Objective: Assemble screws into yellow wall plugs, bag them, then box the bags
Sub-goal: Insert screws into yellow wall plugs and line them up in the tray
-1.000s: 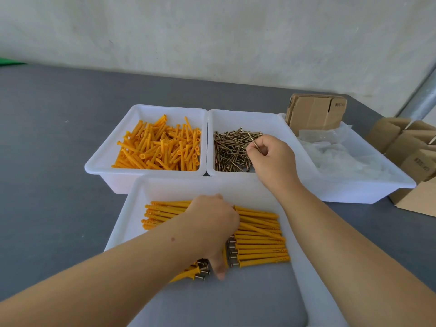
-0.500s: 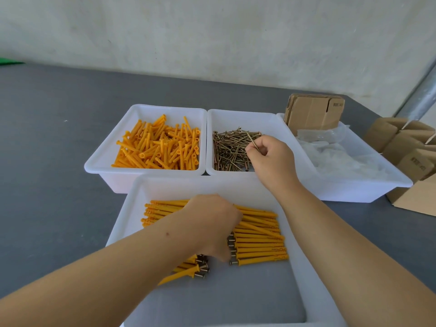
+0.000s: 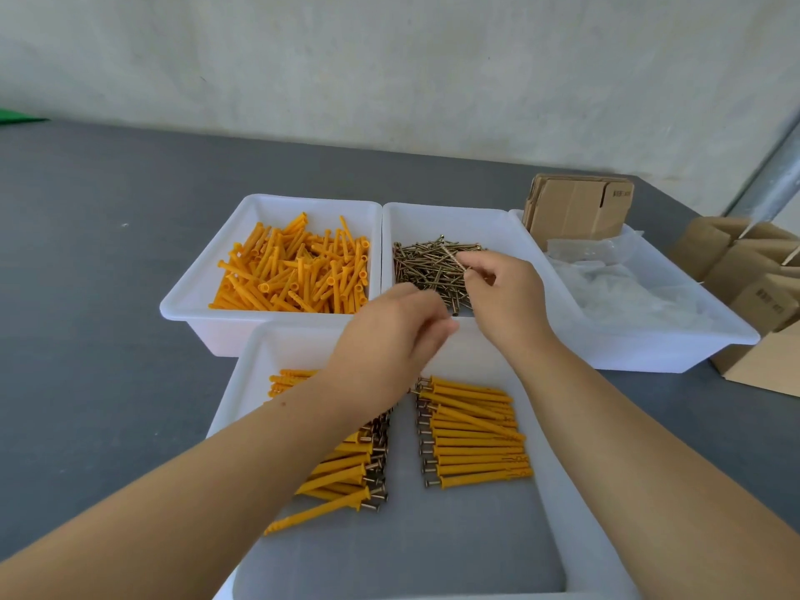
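Loose yellow wall plugs (image 3: 294,275) fill the back left white bin (image 3: 186,306). The bin beside it (image 3: 450,215) holds a pile of brass screws (image 3: 422,270). My right hand (image 3: 508,305) hovers over that pile and pinches a single screw (image 3: 454,259) between its fingertips. My left hand (image 3: 389,344) hangs in the air over the far rim of the front tray (image 3: 242,383), fingers loosely curled and pointing right, with nothing visible in them. In the front tray lie two rows of assembled plugs with screws, a right row (image 3: 476,439) and a left row (image 3: 346,469) partly hidden by my left forearm.
A third white bin (image 3: 675,346) at the right holds clear plastic bags (image 3: 640,292), with flat folded cartons (image 3: 578,210) standing at its back. Several cardboard boxes (image 3: 762,292) sit at the table's right edge. The grey table (image 3: 108,253) reaches back to a pale wall.
My left hand has lifted off the assembled plugs and moved up and right toward the screw bin. My right hand still holds the screw, almost unmoved.
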`<state>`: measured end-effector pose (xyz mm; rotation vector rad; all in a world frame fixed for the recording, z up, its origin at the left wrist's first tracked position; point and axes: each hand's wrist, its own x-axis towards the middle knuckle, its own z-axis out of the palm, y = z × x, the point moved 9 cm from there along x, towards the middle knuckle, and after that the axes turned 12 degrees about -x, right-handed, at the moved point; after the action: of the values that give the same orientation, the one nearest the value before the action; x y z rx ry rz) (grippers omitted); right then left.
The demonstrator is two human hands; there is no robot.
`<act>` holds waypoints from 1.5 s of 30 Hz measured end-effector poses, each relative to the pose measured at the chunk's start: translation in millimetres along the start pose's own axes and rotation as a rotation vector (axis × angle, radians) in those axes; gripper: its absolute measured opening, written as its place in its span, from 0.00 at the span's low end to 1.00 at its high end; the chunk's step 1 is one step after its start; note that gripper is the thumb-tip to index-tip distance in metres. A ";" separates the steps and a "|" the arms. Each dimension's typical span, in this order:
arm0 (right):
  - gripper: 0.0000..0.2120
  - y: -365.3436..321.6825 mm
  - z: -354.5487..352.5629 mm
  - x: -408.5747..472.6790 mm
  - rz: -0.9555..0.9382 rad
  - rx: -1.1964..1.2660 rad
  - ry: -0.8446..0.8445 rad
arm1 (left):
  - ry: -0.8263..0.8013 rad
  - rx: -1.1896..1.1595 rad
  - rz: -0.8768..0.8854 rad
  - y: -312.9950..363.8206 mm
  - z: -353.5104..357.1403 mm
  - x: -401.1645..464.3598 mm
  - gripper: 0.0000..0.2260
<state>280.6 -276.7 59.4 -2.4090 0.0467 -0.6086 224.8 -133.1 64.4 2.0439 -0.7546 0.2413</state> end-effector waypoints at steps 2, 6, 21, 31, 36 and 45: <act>0.11 -1.2 -4.0 -0.5 0.004 0.075 0.027 | 0.088 -0.188 -0.091 -9.4 -8.1 0.6 0.10; 0.07 1.1 -5.0 0.1 0.051 0.303 0.025 | 0.189 -0.257 -0.190 -26.5 -13.9 2.7 0.11; 0.17 -23.9 17.5 -11.1 -0.024 0.520 -0.223 | 0.109 -0.295 -0.241 -40.1 -4.6 3.6 0.10; 0.29 -25.1 -3.3 -5.3 -0.097 0.445 -0.127 | 0.160 -0.392 -0.122 -27.9 -9.6 4.4 0.06; 0.21 -39.9 18.2 -14.1 -0.187 0.390 -0.368 | 0.146 -0.451 -0.093 -23.4 -5.3 4.7 0.05; 0.29 -10.5 3.8 -2.3 0.006 0.406 -0.125 | 0.068 -0.370 -0.138 -25.4 5.8 1.1 0.07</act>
<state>278.9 -265.7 62.1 -2.0453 -0.1121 -0.4168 240.2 -128.3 43.9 1.7176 -0.5660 0.0836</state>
